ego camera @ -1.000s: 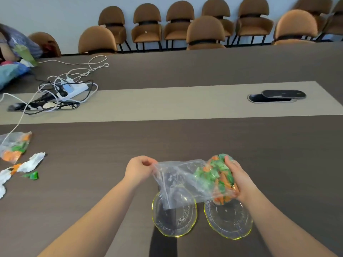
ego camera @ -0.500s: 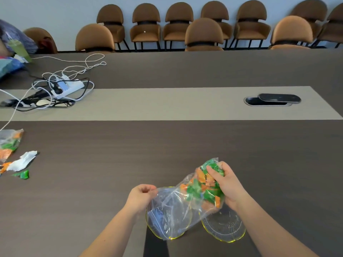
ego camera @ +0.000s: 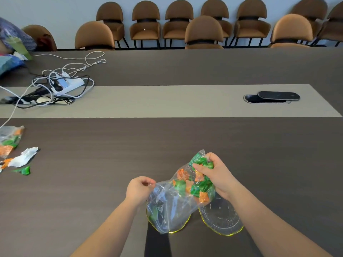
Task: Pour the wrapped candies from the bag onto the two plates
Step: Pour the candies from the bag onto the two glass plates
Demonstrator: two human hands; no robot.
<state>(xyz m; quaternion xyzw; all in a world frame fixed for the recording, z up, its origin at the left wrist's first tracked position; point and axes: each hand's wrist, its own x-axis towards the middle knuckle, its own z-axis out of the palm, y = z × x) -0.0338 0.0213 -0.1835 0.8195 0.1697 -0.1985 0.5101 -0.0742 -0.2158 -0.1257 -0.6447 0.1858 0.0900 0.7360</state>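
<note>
A clear plastic bag (ego camera: 172,203) of green and orange wrapped candies (ego camera: 193,184) hangs tilted over two clear, yellow-rimmed plates. My left hand (ego camera: 139,189) pinches the bag's open edge low on the left. My right hand (ego camera: 215,173) grips the raised, candy-filled bottom end. The bag's mouth droops over the left plate (ego camera: 182,227), where a green candy or two show through the plastic. The right plate (ego camera: 220,217) lies bare beside it, partly under my right wrist.
At the left edge lie another candy bag (ego camera: 9,140), torn wrappers (ego camera: 22,158) and a loose green candy (ego camera: 25,170). A power strip with tangled cables (ego camera: 61,84) sits far left. A cable port with its lid (ego camera: 272,97) lies far right. Brown chairs line the wall.
My right hand has lifted the candy end higher while my left hand lowered the mouth, so the bag now slopes down towards the left plate and candies slide that way.
</note>
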